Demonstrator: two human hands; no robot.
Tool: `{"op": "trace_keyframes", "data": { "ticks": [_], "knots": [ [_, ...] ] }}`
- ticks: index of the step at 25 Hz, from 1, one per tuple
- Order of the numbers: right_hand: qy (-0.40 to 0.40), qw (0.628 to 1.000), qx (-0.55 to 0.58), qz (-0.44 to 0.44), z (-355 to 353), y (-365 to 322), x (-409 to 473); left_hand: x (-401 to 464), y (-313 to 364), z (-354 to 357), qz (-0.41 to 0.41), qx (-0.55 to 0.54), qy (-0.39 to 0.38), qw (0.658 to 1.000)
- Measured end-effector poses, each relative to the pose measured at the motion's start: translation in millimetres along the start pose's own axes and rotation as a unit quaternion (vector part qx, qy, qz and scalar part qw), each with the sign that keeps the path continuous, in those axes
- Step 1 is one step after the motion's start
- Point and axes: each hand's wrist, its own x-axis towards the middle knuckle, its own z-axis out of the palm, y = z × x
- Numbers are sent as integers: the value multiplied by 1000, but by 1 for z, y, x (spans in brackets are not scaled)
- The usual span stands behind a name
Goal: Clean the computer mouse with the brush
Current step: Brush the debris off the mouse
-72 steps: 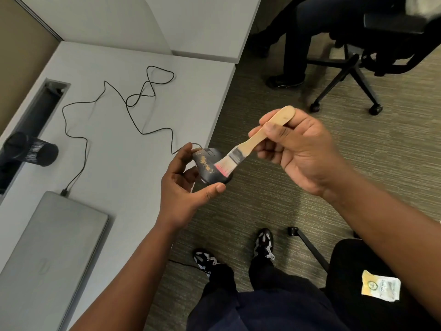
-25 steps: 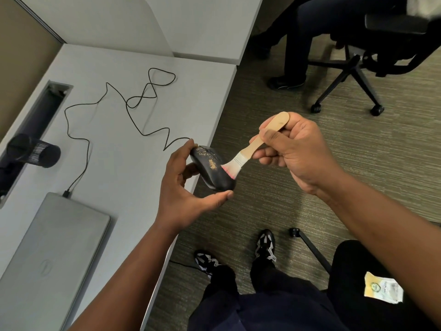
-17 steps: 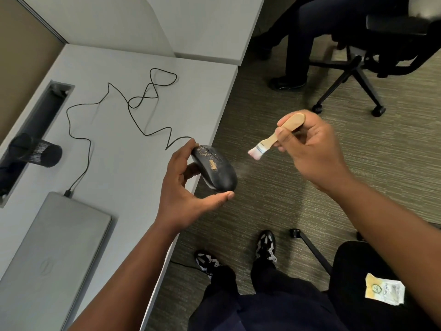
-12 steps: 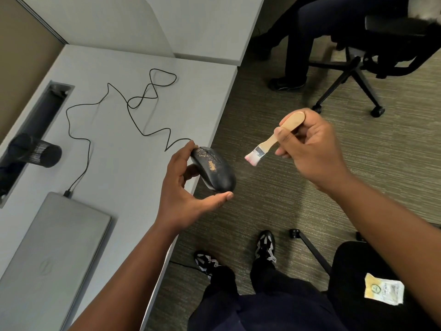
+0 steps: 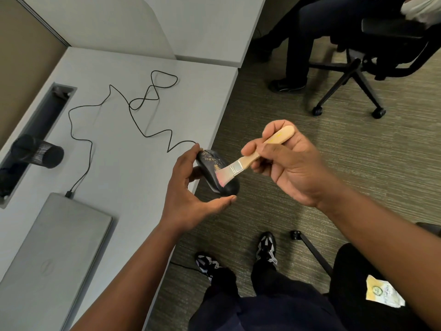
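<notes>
While half a second ago the pink bristles hung in the air well to the right of the mouse, the flat wooden-handled paintbrush with pink-tipped bristles and a metal ferrule (image 5: 241, 163) is now back down on the black wired computer mouse (image 5: 216, 174) — bristles laid against its upper shell, just below the tan flecks. Reading: one stroke ended, the brush was lifted clear, and another stroke is starting. The flecks on the shell, near the wheel end, are plainly not gone, so I judge the cleaning only partly done, with several passes likely needed over that patch.

Left hand (image 5: 191, 199): curled round the mouse from its left side, fingertips at the cable end, thumb stretched under the rear end — it holds the mouse tilted, top turned toward the brush. Grip looks unchanged from the earlier views.

Right hand (image 5: 291, 166): closed round the brush handle, thumb across it, handle end sticking out past the knuckles; the brush slants down and left toward the mouse.

Position: the mouse is in the air between the two hands, just off the front edge of the pale grey desk (image 5: 143, 177), over the carpet. Its thin black cable (image 5: 133, 108) trails back in loose loops across the desk to the closed grey laptop (image 5: 47, 237).
</notes>
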Motion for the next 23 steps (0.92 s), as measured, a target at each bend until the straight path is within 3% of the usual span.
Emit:
{"op": "trace_keyframes", "data": {
  "ticks": [3,10,16,23],
  "knots": [
    [-23,997,-71,5,0,3,1,1,1,0,10,9,4,1000],
    [46,979,-197,-10,-23,0,5,-1,-2,-2,11,25,19,999],
    [67,997,-30,-21,-1,-6,3,0,-4,1,20,69,3,997],
    [137,988,-14,65,17,9,10,-4,-3,3,29,90,12,995]
  ]
}}
